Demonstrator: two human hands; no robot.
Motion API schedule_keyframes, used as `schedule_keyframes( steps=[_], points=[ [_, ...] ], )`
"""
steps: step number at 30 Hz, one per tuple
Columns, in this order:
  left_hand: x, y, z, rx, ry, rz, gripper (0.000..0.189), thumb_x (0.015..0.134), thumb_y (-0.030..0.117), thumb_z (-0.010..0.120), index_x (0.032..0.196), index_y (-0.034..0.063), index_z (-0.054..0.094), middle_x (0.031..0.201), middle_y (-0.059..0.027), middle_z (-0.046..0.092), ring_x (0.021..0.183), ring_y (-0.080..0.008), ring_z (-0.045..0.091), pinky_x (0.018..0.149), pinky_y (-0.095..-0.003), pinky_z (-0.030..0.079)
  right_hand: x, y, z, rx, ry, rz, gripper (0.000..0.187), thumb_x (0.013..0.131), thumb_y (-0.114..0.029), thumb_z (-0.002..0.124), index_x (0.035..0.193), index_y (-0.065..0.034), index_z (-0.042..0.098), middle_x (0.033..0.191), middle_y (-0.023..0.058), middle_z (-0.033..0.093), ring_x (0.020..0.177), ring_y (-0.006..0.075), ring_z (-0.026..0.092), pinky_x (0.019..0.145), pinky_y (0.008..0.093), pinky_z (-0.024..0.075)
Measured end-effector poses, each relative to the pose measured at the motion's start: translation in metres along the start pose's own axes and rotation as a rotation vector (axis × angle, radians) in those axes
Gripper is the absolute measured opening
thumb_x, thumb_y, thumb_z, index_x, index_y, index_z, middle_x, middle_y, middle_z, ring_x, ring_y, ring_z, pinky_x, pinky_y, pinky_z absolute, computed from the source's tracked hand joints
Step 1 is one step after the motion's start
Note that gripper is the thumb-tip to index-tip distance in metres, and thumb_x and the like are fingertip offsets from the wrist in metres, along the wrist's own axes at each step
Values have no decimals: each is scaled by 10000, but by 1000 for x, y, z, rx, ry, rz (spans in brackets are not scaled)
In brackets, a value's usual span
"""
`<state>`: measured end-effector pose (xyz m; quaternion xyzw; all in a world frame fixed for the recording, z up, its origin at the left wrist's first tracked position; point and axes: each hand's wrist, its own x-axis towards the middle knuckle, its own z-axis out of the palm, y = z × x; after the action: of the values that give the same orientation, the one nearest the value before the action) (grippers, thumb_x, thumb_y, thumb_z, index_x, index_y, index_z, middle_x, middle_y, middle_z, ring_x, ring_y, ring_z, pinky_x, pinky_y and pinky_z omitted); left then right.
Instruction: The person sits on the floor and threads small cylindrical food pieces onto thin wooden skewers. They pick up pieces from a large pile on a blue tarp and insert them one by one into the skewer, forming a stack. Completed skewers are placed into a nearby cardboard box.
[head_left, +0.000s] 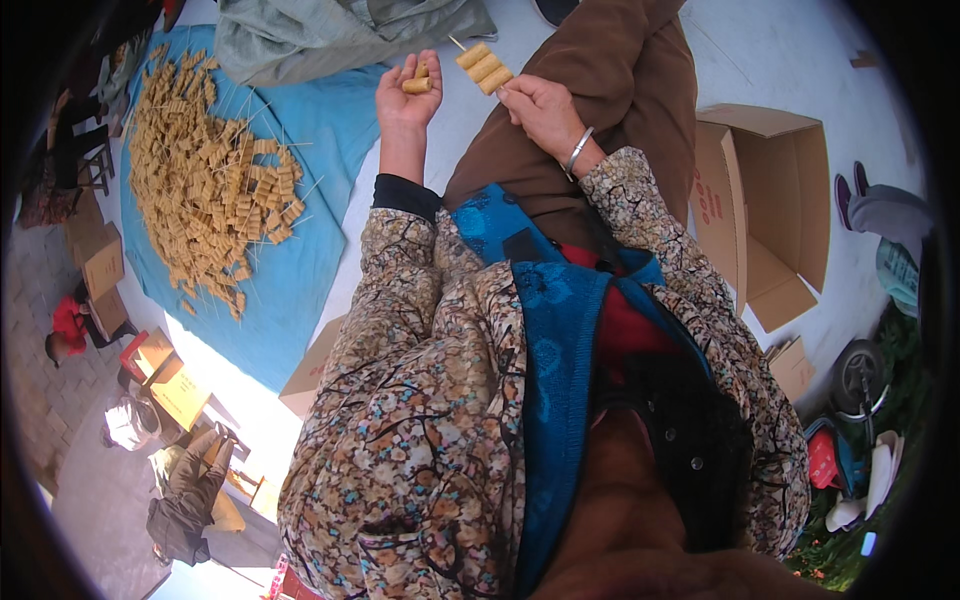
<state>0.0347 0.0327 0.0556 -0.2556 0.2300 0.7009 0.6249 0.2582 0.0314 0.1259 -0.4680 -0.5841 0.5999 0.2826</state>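
My left hand (409, 94) is turned palm up, with the fingers curled. Loose short tan rolls (417, 85), apparently of dried food, rest in it against the fingers. My right hand (544, 112), with a silver bangle (580, 152) at its wrist, pinches the lower end of a thin wooden skewer (456, 42). Tan rolls (484, 67) sit side by side across that skewer, and its bare tip sticks out beyond them to the upper left. The two hands are apart, over and beside my brown-trousered legs (570, 67).
A heap of skewered tan rolls (202, 172) lies on a blue cloth (300, 300) to my left. Beyond my left hand is a grey-green woven sack (337, 37). An open cardboard box (780, 202) stands on my right. Other people (187, 495) and boxes (176, 386) are farther left.
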Motion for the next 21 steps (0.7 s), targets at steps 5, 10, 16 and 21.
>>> schedule_keyframes(
  steps=[5, 10, 16, 21],
  points=[
    [0, -6, 3, 107, -15, 5, 425, 822, -30, 443, 1235, 31, 365, 1222, -237, 461, 1131, -383, 499, 856, -420, 492, 1, 4, 1, -24, -35, -49, 207, 848, -199, 585, 837, 1, 637, 595, 21, 574, 552, 88, 546, 535, 251, 444],
    [-2, -9, 6, 224, 22, 36, 239, 847, -51, 433, 1085, -26, 447, 1151, -220, 481, 1040, -381, 545, 862, -436, 499, -1, -3, 0, -67, -46, -54, 201, 846, -197, 585, 843, -3, 637, 598, 24, 574, 553, 94, 550, 536, 253, 445],
    [6, 6, 0, 395, -179, -149, 170, 916, 122, 477, 1059, 36, 507, 1021, -136, 571, 769, -206, 560, 596, -306, 474, 0, -2, 3, -92, -67, -74, 194, 842, -194, 584, 845, -8, 639, 609, 38, 586, 558, 108, 564, 542, 270, 454],
    [-12, -10, 20, 656, -180, -4, 199, 931, 198, 470, 1060, 57, 524, 981, -103, 596, 598, -128, 465, 467, -246, 375, 1, 3, 1, -149, -68, -80, 201, 839, -213, 576, 849, -23, 640, 630, 77, 598, 571, 158, 578, 569, 300, 464]
  ],
)
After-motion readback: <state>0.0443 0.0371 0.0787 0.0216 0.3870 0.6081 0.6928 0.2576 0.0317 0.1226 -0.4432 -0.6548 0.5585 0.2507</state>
